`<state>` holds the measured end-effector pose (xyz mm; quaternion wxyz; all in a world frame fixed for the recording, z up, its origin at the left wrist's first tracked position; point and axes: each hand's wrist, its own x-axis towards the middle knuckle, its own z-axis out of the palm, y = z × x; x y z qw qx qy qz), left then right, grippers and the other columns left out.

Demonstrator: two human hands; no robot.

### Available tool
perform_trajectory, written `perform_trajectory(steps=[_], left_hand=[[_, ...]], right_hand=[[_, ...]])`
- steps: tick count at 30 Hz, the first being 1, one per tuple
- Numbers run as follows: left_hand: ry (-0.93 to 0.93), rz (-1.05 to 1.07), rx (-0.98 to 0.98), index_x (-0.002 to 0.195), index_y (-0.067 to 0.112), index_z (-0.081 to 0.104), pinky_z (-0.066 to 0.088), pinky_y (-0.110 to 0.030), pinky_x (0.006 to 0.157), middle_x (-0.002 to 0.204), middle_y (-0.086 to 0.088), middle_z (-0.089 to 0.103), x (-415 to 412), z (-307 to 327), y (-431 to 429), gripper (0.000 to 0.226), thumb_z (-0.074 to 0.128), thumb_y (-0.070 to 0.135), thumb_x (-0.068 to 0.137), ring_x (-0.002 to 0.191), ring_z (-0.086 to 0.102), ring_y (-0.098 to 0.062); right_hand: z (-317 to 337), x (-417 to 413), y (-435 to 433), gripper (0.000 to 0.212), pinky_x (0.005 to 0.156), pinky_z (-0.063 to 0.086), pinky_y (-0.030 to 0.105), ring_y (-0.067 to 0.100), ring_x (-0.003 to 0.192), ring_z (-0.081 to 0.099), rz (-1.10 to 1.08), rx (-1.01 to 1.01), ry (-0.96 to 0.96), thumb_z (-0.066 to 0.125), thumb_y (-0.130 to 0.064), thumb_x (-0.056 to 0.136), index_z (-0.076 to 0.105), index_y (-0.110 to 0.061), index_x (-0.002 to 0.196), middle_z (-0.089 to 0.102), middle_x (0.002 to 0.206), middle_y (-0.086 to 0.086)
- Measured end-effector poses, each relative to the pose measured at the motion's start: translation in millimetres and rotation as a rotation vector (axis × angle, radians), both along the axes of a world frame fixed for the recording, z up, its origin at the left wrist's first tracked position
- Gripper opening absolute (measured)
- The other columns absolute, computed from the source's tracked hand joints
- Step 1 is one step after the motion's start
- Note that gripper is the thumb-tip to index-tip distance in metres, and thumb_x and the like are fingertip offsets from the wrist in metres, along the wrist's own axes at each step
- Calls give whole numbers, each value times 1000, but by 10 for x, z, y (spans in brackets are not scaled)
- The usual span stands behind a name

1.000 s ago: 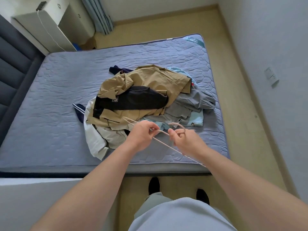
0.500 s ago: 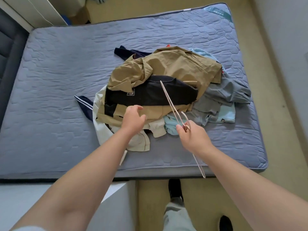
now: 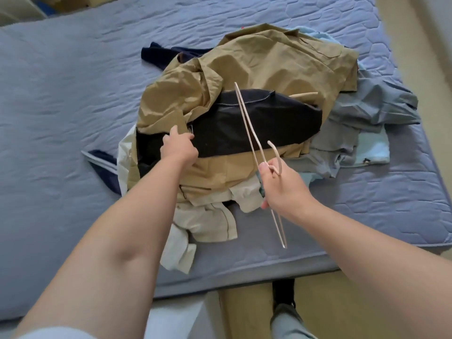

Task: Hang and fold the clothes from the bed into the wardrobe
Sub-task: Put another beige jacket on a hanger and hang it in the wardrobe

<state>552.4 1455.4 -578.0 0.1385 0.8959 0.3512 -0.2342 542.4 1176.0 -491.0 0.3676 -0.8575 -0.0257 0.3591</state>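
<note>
Pale hanger (image 3: 276,156) hangs from the right hand (image 3: 281,184), whose grip is closed round its neck just below the hook. The frame therefore stands on edge, clear of the heap and ready for a garment. The left hand (image 3: 179,149) reaches to the black garment (image 3: 256,126) lying across the khaki shirt (image 3: 269,67) atop the clothes pile, mid-frame on the bed (image 3: 61,94). Whether its grip has pinched the cloth I cannot tell. Likely the black piece gets hung first.

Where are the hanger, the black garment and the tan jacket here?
hanger (image 3: 276,152): head view, on its curved hook.
black garment (image 3: 281,126): head view, on the middle of its dark cloth.
tan jacket (image 3: 269,62): head view, on its wrinkled upper panel.
</note>
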Motion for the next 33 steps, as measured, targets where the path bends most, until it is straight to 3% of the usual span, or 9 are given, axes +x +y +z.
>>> perform_trajectory(steps=[4,7,10,13,19,22,26,29,33], left_hand=[[62,-207,187,145,44,47,23,-52,119,169,1,-12,227,-302,128,55,54,25,94,154,-7,-36],[53,-249,292,141,28,51,13,-55,122,169,0,-13,303,-398,171,49,49,20,93,153,-13,-38],[19,-272,348,142,11,49,22,-50,120,163,-6,24,292,-416,158,51,48,16,91,152,14,-31],[-120,-197,316,123,7,59,39,-44,106,127,-12,57,174,-286,19,36,52,8,87,121,52,-33],[-298,151,50,131,8,32,47,-49,97,130,-21,52,-422,373,-356,44,47,1,90,117,53,-40],[-333,427,-93,141,10,33,43,-40,88,136,-16,54,-656,837,-493,50,46,13,93,117,55,-36],[-263,279,-165,122,15,54,49,-35,83,113,-4,64,-864,1505,-902,47,66,37,83,103,61,-27],[-204,133,-172,102,16,57,52,-35,77,99,-5,63,-904,1972,-1318,28,64,13,75,94,60,-27],[-306,-46,-166,89,16,70,52,-32,68,89,-3,67,-870,2592,-1814,27,57,1,70,87,64,-25]], right_hand=[[-285,-20,-47,32,48,46,17,14,57,66,-101,59,-3,31,-45,107,50,-23,91,63,77,4],[-372,-98,-119,33,47,46,14,18,61,67,-131,84,3,33,-44,107,53,-20,95,65,85,7],[-378,-175,-162,35,45,42,10,15,56,65,-142,74,-9,35,-43,107,55,-16,97,66,87,7],[-296,-244,-212,36,44,41,9,11,52,64,-151,68,10,34,-45,107,56,-18,97,65,87,5],[191,-405,-410,33,59,40,24,6,63,69,-150,43,67,30,-48,106,54,-29,95,68,81,4],[522,-488,-568,34,63,44,30,7,52,67,-156,26,72,30,-47,105,55,-27,93,66,86,2],[995,-636,-777,36,61,45,31,10,49,67,-161,17,61,30,-46,104,55,-22,93,65,86,1],[1344,-762,-940,34,60,46,30,11,51,68,-193,69,56,32,-46,104,55,-24,92,64,85,0],[1771,-898,-1263,31,58,45,28,11,56,69,-196,104,-2,33,-47,104,54,-25,97,64,88,0]])
